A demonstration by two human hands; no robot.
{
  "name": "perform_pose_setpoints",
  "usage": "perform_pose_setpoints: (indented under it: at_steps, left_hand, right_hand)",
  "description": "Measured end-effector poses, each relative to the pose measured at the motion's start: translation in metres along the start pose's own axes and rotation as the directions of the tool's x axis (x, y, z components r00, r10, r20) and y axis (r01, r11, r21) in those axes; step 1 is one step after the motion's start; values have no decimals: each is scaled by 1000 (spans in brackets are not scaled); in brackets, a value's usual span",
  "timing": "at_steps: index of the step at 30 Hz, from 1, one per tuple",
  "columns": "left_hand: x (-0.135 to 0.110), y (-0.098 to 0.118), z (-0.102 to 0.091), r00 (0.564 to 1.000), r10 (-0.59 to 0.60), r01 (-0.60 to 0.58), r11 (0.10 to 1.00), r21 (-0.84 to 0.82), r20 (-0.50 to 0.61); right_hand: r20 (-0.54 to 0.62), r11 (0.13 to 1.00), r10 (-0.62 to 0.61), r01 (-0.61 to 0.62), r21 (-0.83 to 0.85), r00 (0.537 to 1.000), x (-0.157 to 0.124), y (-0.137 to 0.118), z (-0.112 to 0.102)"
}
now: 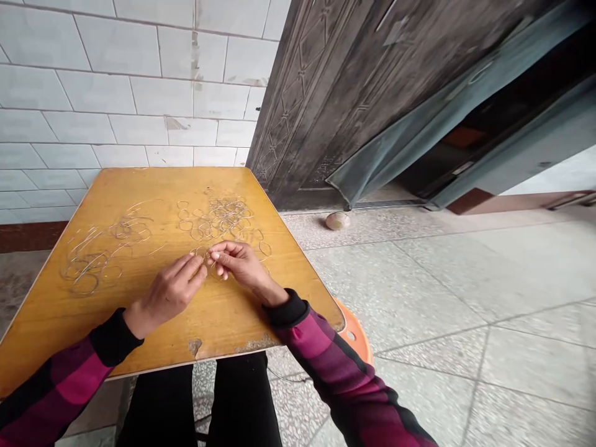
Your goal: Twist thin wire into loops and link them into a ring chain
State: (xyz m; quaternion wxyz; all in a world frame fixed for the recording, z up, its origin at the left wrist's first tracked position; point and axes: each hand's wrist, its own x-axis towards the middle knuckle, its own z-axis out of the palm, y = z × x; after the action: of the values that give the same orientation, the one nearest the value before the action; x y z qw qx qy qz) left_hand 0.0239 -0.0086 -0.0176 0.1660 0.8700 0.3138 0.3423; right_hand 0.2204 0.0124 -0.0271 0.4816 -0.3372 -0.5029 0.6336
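Close together over the middle of the table (153,335), my two hands meet at a thin wire ring (206,253). My right hand (237,262) pinches it between thumb and forefinger. My left hand (174,287) has its fingers closed at the ring's left side, and their tips hide part of it. Just beyond my hands lies a pile of thin wire rings (228,214), several of them overlapping. Farther left is a loose heap of wire pieces (90,261), some curved, some with straight ends.
White wall tiles (116,93) rise behind the table. An orange plastic stool (356,332) stands partly under its right edge. A rounded stone-like object (338,220) rests on the floor by the dark carved door (326,93). A grey-green curtain (395,155) hangs in the doorway.
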Motion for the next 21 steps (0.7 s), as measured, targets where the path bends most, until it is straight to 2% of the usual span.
perform_pose_setpoints:
  at_steps: [2, 4, 5, 7, 8, 10, 12, 14, 18, 21]
  left_hand:
    - [-3, 0, 3, 1000, -9, 8, 997, -75, -17]
    - [-5, 0, 6, 993, -53, 36, 986, -166, -103]
    - [-6, 1, 7, 980, -107, 67, 972, -227, -167]
    - [-7, 0, 10, 924, -283, 168, 905, -391, -257]
    - [-7, 0, 10, 892, -385, 231, 839, -492, -238]
    - [-5, -1, 11, 837, -541, 347, 634, -691, -76]
    - [-3, -1, 11, 800, -590, 407, 400, -821, 110]
    - [0, -1, 11, 781, -587, 407, 222, -886, 211]
    - [1, -2, 10, 748, -601, 359, 12, -933, 280]
    - [1, -5, 11, 725, -627, 328, -50, -943, 286]
  right_hand:
    - [-2, 999, 24, -24, 29, 1000, 0, 1, 3]
    - [-34, 998, 39, -37, 58, 999, 0, 1, 5]
    - [-57, 997, 45, -41, 66, 997, 0, 2, 5]
    - [-95, 997, 53, -46, 67, 994, 0, 2, 6]
    - [-105, 997, 53, -47, 62, 993, 0, 3, 7]
    - [-105, 998, 49, -45, 38, 993, -1, 4, 8]
    - [-91, 999, 41, -40, 10, 995, -2, 6, 11]
    - [-73, 999, 41, -41, 2, 996, -2, 8, 13]
    - [-26, 983, 107, -101, 155, 994, -3, 11, 13]
    - [131, 909, 225, -256, 327, 966, -3, 13, 9]
